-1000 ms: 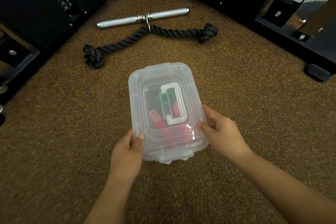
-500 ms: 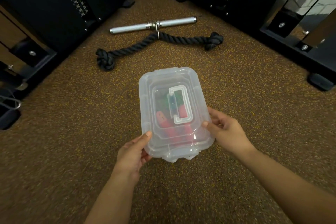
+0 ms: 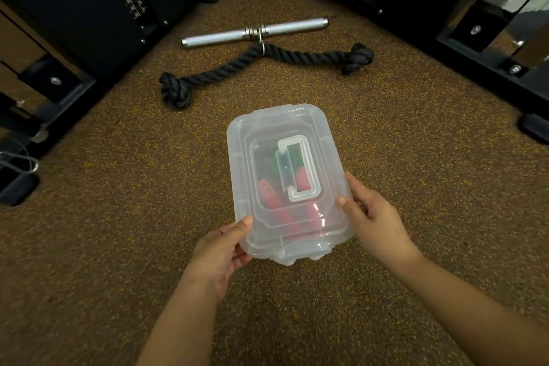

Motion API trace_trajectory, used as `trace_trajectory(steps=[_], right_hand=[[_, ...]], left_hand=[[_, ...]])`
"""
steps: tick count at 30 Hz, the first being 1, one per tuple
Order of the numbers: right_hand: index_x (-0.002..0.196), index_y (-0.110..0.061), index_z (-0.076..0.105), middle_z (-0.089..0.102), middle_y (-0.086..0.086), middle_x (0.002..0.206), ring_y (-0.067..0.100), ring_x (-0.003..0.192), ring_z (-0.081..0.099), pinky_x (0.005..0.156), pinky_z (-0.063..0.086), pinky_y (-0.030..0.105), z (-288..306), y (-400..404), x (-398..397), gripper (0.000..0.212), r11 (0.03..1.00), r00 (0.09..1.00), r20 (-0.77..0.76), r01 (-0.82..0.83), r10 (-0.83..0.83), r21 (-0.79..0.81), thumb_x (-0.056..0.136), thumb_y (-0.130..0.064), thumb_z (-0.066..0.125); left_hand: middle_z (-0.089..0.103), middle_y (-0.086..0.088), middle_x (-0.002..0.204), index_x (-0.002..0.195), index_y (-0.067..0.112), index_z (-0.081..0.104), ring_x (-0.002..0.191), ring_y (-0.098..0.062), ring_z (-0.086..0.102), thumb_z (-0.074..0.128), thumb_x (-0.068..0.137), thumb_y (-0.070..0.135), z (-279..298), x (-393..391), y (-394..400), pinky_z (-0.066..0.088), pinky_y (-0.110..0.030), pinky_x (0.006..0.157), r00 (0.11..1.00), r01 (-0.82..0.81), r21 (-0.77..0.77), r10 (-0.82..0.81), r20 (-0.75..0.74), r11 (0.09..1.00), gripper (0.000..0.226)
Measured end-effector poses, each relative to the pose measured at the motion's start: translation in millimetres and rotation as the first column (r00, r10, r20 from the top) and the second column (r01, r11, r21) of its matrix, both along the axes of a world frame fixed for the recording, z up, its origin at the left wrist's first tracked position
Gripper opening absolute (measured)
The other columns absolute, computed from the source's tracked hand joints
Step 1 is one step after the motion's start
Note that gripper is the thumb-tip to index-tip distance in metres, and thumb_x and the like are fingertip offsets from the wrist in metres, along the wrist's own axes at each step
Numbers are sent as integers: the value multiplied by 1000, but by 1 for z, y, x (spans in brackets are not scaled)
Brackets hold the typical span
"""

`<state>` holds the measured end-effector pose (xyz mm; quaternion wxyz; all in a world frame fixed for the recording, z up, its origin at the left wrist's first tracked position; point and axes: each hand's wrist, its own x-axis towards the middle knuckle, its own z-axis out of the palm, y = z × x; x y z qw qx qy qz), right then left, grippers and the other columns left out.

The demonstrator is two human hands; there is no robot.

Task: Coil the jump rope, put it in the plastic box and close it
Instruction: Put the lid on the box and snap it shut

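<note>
Both hands gripped the plastic box [image 3: 329, 154]: our left hand [image 3: 221, 249] clasped its near-left corner, our right hand [image 3: 372, 217] its right edge. Inside lay the jump rope [image 3: 274, 208], under the lid [image 3: 261, 125]. An unlatched corner could pop open.

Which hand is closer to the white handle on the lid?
The right hand. It grips the plastic box's right edge, just beside the white handle. The left hand holds the near left corner, farther from it.
</note>
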<state>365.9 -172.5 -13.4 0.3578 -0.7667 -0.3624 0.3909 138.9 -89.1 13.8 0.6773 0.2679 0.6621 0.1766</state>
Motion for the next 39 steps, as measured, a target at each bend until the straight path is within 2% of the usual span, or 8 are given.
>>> trace_trajectory(steps=[6,10,15,21,28,31,34,39], right_hand=[[129,-44,49,65,-6,116,8,102,64,92,54,36,-2,-5,-3,42,998,983,-173,62,-62,-3,87,-48,55],[129,-28,48,65,0,119,20,106,65,99,47,43,-7,-28,-20,67,968,837,-493,160,-238,-195,75,-68,49],[120,-17,53,64,13,114,26,98,69,96,51,43,-9,-45,-32,58,956,689,-667,147,-283,-254,76,-56,58],[128,-20,43,68,10,87,19,77,64,75,52,34,3,-52,-32,68,968,722,-656,74,-218,-240,68,-38,71],[141,-29,23,56,-11,98,3,85,56,73,48,16,13,-64,-34,100,987,989,96,-97,110,-127,62,-37,84],[144,-26,24,42,-7,130,10,122,42,105,38,31,9,-56,-22,99,935,771,556,-351,312,-38,64,-50,76],[138,-28,41,43,-2,143,20,137,32,111,33,43,3,-40,-17,69,817,554,700,-572,450,-73,77,-55,58],[131,-27,53,52,-5,136,14,130,41,110,31,42,-4,-33,-10,54,767,541,696,-642,472,-21,84,-53,56]], left_hand=[[62,-8,118,128,12,53,101,-20,61,70,83,27,-4,5,-11,50,-35,86,975,36,232,17,-223,972,51],[29,15,145,139,32,39,137,-7,26,52,89,47,4,9,-40,27,-37,113,753,611,609,-135,-644,506,53],[-22,22,156,149,40,-7,143,-1,-22,45,76,75,-20,7,-62,-19,-25,114,377,924,365,-418,-827,113,96],[-34,24,151,144,40,-25,139,1,-32,62,76,59,-23,7,-61,-26,-24,111,326,944,320,-405,-854,84,112],[25,11,156,148,30,26,143,-3,13,68,82,28,-27,6,-55,1,-23,117,410,910,404,-367,-835,96,79],[27,11,155,147,29,30,143,-4,19,66,83,25,-28,7,-56,1,-20,117,432,900,423,-355,-829,105,74],[30,8,155,147,26,34,143,-8,23,61,83,23,-30,8,-58,7,-24,117,432,900,424,-351,-831,103,69],[35,4,153,145,24,36,141,-13,32,45,87,30,-30,7,-57,11,-26,117,426,902,426,-332,-842,76,60]])
